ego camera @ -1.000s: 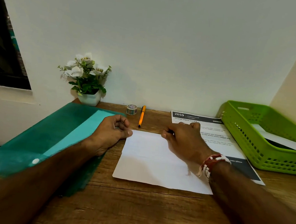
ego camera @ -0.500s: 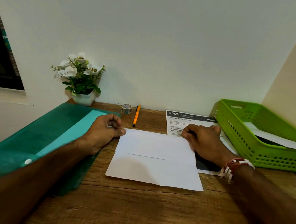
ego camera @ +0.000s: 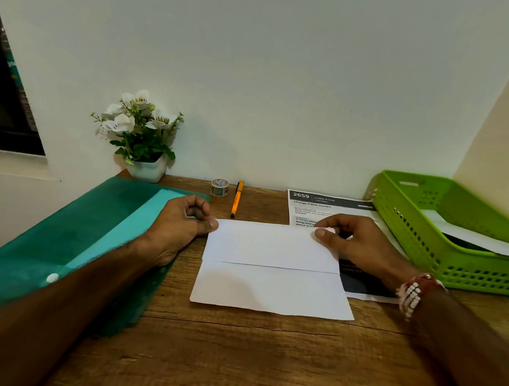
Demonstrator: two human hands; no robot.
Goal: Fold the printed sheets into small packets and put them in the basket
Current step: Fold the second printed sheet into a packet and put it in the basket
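**Both hands clamped on far corners of blank-side-up sheet**

Left hand (ego camera: 177, 225) pinches the far left corner of a white paper sheet (ego camera: 269, 276), thumb tip on the corner and fingers curled above it. Right hand (ego camera: 357, 244) pinches the far right corner, thumb on top and fingers behind the edge. A red and white beaded bracelet (ego camera: 414, 293) sits on the right wrist.

The white paper sheet lies flat at the middle of the brown wooden table (ego camera: 244, 364), blank side up. A straight fold line crosses it from side to side.

Its right edge overlaps a printed sheet with a dark header band (ego camera: 324, 205). Just right of that stands a lime green perforated plastic basket (ego camera: 430, 242), with white paper (ego camera: 474, 236) inside.

On the left lies a translucent green plastic folder (ego camera: 85, 231), under the left forearm. Along the wall stand an orange pen (ego camera: 236, 200), a small roll of tape (ego camera: 219, 187) and a white pot of white flowers (ego camera: 146, 137).
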